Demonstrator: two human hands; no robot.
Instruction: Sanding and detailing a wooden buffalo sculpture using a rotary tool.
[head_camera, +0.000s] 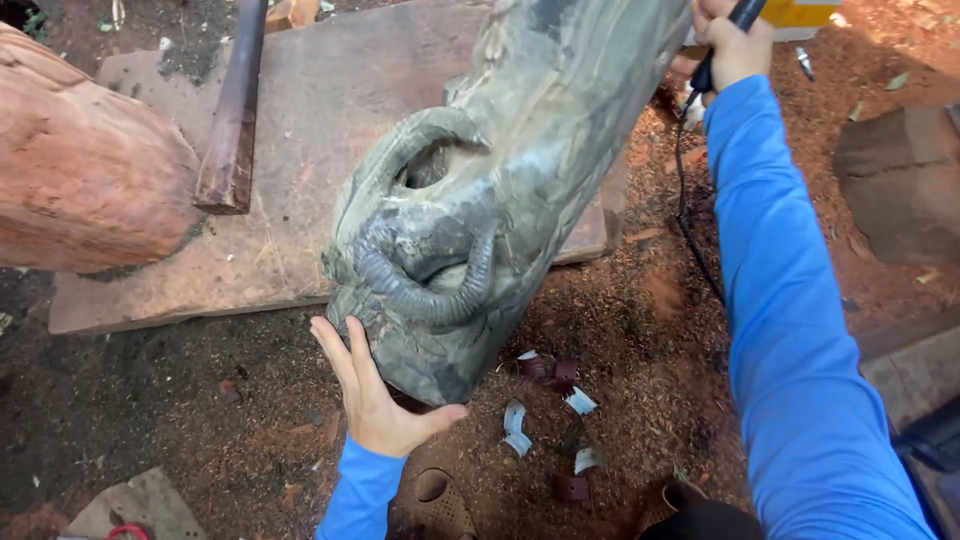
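A person's left hand (375, 395), fingers spread, braces flat against the lower end of a grey-green carved sculpture (480, 200) lying tilted across a wooden board (300, 130). The right hand (733, 42) is closed around a dark corded tool (722, 40), its tip apparently hidden behind the carving, above sawdust-strewn ground (640, 330).

Soft, even daylight, moderately bright, no hard shadows. Mild sheen on grey carved wood (480, 200). Dim patch near left ground. Slight wide-angle stretch at edges. Focus mostly sharp; blue sleeve (800, 350) near right slightly soft.
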